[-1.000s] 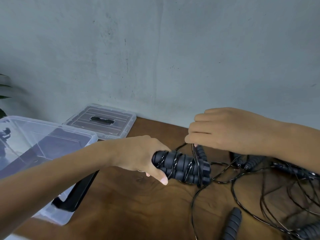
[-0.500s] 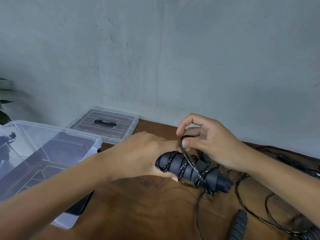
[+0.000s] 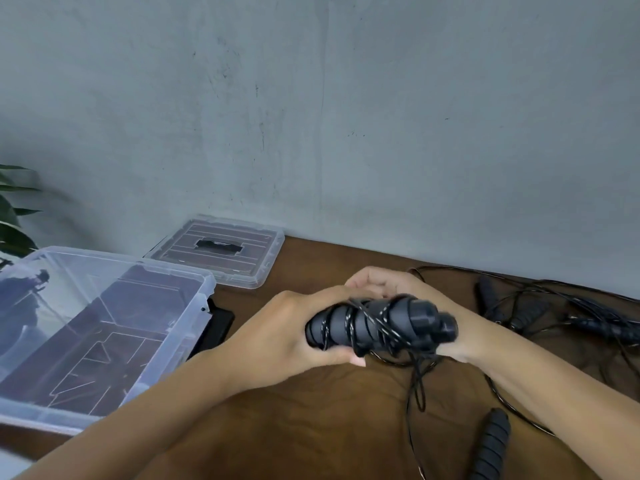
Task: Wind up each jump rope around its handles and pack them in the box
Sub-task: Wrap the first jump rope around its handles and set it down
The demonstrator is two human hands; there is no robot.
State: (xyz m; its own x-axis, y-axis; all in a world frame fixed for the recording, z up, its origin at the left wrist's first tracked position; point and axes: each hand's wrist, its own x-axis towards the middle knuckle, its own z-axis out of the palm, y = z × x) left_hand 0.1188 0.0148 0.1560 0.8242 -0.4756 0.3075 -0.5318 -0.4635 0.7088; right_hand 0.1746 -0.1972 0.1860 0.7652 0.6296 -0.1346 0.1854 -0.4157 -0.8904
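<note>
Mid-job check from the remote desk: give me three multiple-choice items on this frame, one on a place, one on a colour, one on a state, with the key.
1. Where does the clear lid lie?
A. On the box
B. On the table by the wall, beyond the box
C. In the right hand

2. What colour are the handles of the jump rope being wound?
A. Black
B. Red
C. White

3. What is the state of the clear box?
A. Closed
B. Open, no rope inside
C. Open, full of ropes

Key: 1 B, the lid rests flat on the wooden table beside the wall. 2 A, both handles gripped by the left hand are black. 3 B, its bare floor shows through the open top.
</note>
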